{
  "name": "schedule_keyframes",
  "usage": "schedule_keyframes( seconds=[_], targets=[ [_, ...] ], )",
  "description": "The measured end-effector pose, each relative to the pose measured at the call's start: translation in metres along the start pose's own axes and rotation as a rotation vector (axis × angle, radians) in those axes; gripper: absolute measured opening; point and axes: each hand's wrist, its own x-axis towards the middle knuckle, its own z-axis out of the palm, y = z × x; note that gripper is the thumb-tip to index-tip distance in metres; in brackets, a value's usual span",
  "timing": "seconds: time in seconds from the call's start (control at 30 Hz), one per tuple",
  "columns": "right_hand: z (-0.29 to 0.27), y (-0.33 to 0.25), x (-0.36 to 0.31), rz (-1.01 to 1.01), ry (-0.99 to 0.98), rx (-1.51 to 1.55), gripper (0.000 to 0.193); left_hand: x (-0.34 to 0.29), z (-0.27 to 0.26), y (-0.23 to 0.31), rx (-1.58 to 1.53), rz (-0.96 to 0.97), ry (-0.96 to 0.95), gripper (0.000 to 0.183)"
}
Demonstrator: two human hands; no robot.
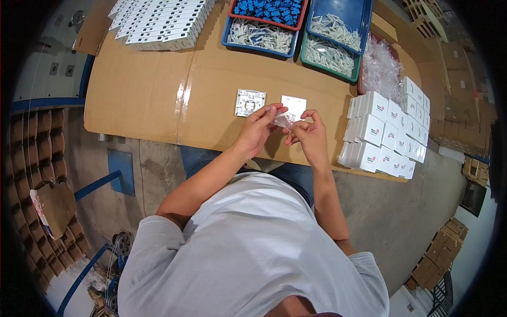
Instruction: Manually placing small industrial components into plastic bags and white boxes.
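1. Pinched between your left hand point(254, 132) and the fingertips of your right hand point(311, 136) is a small clear plastic bag point(283, 120); you have one end in each, and its contents can't be made out.
2. You have it above the near part of the cardboard tabletop point(211, 113), just your side of a white square cover plate point(293, 104).
3. Expect it to be light, limp and slippery, its film easily torn; hold it by the edges.
4. Left of the cover plate, you have a white square frame point(250, 102) with a round central opening.
5. To your right, stacked white boxes point(373, 129) bear a red emblem and small dark lettering.
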Motion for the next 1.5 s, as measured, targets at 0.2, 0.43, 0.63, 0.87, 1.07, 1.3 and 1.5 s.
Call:
schedule_keyframes(
  seconds=[0.2,0.43,0.63,0.87,1.07,1.3,1.5],
  targets=[
    [-0.001,-0.011,-0.005,-0.041,0.166,-0.116,0.019,-0.007,0.01,0.027,0.811,0.477,0.074,0.06],
    [0.001,-0.011,-0.008,-0.134,0.022,-0.29,0.01,-0.017,0.021,0.033,1.583,0.791,-0.166,0.058],
    [-0.003,-0.006,-0.008,-0.288,-0.025,-0.535,0.015,-0.014,0.016,0.03,1.515,0.781,-0.13,0.043],
    [0.009,-0.038,-0.02,-0.285,-0.069,-0.853,0.024,-0.017,0.021,0.03,1.311,0.627,-0.099,0.042],
    [0.012,-0.038,-0.022,-0.488,-0.022,-0.812,0.025,-0.011,0.017,0.022,1.079,0.594,-0.051,0.049],
    [0.018,-0.041,-0.022,-0.492,-0.039,-0.788,0.025,-0.014,0.019,0.023,1.344,0.674,-0.06,0.045],
    [0.022,-0.035,-0.024,-0.387,0.075,-0.741,0.02,-0.014,0.02,0.02,1.423,0.734,-0.037,0.046]
  ],
)
